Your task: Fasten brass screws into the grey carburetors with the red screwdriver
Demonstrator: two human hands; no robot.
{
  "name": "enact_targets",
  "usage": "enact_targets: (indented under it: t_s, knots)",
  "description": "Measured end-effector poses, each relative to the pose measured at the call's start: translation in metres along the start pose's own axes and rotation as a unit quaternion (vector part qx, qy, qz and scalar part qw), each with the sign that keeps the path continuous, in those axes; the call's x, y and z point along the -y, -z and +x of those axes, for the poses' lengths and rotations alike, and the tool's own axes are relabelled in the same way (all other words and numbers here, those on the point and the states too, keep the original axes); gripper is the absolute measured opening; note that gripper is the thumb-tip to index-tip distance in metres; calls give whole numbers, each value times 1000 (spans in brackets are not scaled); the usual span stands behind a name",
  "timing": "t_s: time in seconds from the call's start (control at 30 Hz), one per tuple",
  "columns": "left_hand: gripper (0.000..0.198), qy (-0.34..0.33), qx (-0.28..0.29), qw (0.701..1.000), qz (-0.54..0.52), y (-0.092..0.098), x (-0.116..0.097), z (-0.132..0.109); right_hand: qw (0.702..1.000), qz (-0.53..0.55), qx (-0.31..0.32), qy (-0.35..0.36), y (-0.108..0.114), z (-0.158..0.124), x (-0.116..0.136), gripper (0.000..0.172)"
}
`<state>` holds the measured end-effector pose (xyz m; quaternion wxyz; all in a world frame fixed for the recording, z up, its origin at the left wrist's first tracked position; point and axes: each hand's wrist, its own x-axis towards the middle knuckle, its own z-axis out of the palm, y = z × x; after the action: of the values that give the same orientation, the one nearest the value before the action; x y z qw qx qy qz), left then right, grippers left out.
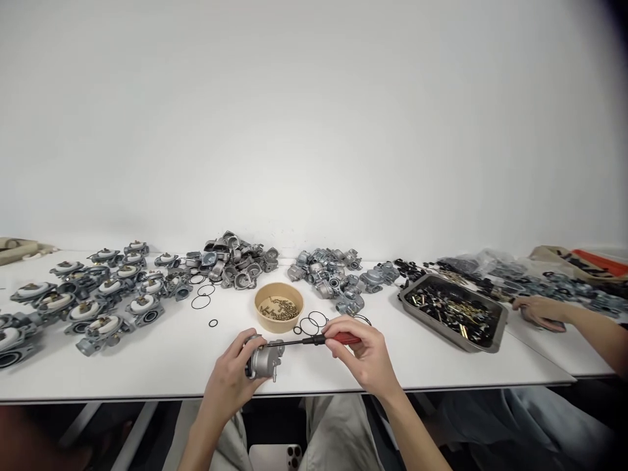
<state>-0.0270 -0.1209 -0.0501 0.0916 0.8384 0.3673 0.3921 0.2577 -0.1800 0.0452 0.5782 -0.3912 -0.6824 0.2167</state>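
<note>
Near the table's front edge, my left hand [229, 373] is closed around a grey metal carburetor [265, 361], held on its side with its rounded bowl toward the right. My right hand [362, 353] grips the red handle of a screwdriver [346, 337]. Its dark shaft points left, and the tip meets the upper part of the carburetor by my left fingertips; a screw there is too small to make out. Just behind sits a round tan bowl [279, 327] with small brass-coloured screws [279, 307]. Black rubber rings [314, 322] lie right of the bowl.
Carburetor bodies with white floats [103, 324] cover the left side. Metal float bowls [235, 258] and more carburetor bodies [333, 278] are heaped at the back. A metal tray [456, 343] of small black and brass parts stands right. Beyond it rests another person's hand [542, 311].
</note>
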Motion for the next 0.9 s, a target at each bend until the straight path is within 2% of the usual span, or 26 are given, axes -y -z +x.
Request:
enact_targets:
  t_s: [0.43,0.6,0.7,0.83,0.9]
  knots:
    - [61,16,5,1000,-14,1,-5,1,1000,18,18,-7,-3,0,-5,4]
    - [56,35,15,999,-37,5,-10,3,998,-24,35,42,0,-1,-5,7]
    - [62,32,34,998,-52,11,-16,5,994,-56,57,72,5,0,-2,12]
    - [69,11,64,996,-59,18,-19,7,993,-68,63,78,13,0,-1,13]
    - [67,12,61,996,-71,18,-17,7,994,-66,65,65,16,0,-3,11]
